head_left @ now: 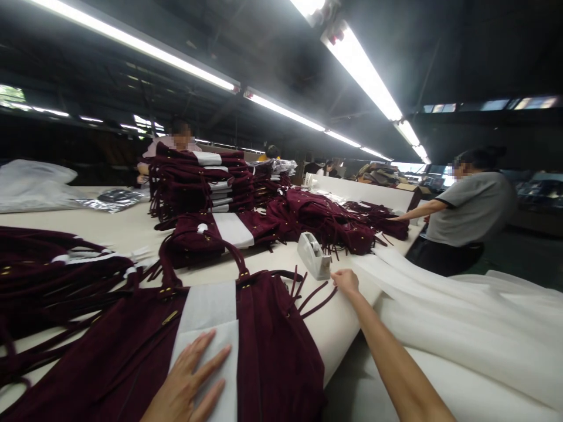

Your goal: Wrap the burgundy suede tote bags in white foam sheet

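A dark maroon handbag with two handles and brass-coloured studs lies flat on the table before me. A white paper band runs across its middle. My left hand rests on this band, fingers spread. To the right, my right hand is at the front end of a grey tape dispenser, thumb and fingers pinched together. Whatever is between those fingertips is too small to make out. Thin maroon straps trail from the bag's right side, just below that hand.
Behind the dispenser, more maroon bags are stacked with white bands. Another pile lies farther right. Loose bags cover the left. White sheeting hangs along the right edge. A co-worker reaches toward the far pile; another person stands behind the stack.
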`<state>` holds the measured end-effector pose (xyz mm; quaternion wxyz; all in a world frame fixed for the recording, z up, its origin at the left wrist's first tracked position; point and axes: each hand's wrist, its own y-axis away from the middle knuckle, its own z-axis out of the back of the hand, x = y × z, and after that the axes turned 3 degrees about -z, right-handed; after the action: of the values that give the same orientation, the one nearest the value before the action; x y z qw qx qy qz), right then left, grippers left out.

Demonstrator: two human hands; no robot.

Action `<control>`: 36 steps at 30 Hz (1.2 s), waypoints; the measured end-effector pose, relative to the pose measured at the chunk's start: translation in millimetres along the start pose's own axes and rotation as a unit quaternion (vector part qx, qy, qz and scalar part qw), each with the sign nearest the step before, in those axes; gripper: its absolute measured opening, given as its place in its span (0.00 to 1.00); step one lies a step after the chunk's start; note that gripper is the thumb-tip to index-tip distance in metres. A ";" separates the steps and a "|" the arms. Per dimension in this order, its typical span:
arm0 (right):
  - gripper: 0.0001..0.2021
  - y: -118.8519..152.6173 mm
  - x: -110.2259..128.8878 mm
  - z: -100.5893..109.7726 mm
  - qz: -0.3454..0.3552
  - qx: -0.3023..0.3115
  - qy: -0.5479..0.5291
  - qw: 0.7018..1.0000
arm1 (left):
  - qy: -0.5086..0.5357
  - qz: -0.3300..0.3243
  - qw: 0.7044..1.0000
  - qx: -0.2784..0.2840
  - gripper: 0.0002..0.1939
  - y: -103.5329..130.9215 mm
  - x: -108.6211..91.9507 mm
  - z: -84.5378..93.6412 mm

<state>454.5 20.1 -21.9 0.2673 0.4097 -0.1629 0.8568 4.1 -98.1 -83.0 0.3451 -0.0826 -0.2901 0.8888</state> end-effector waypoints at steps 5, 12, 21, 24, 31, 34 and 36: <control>0.11 35.0 28.2 -2.4 0.048 -0.012 -0.050 0.998 | 0.100 0.131 0.979 0.119 0.22 -8.9 -24.1 27.3; 0.18 177.6 125.8 -60.2 0.046 0.328 -0.287 0.899 | 0.183 0.199 0.950 0.160 0.24 -20.0 -35.6 46.8; 0.05 239.4 139.7 -123.1 -0.089 0.293 -0.257 0.917 | 0.209 0.188 0.952 0.119 0.24 -16.1 -34.7 46.1; 0.06 241.8 138.1 -129.7 -0.100 0.277 -0.243 0.924 | 0.218 0.188 0.951 0.114 0.24 -15.8 -34.4 47.7; 0.09 247.7 133.5 -140.5 -0.085 0.269 -0.214 0.935 | 0.235 0.189 0.948 0.099 0.22 -13.9 -34.5 47.7; 0.08 248.4 131.5 -142.7 -0.073 0.267 -0.196 0.941 | 0.238 0.192 0.947 0.098 0.21 -13.8 -34.9 47.7; 0.08 247.6 130.5 -144.3 -0.064 0.266 -0.173 0.946 | 0.239 0.192 0.947 0.100 0.21 -14.0 -35.2 48.4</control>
<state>151.3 -64.8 -22.1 0.1707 0.6178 0.0537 0.7657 21.5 -135.2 -37.3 0.2337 -0.3119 -0.0874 0.9168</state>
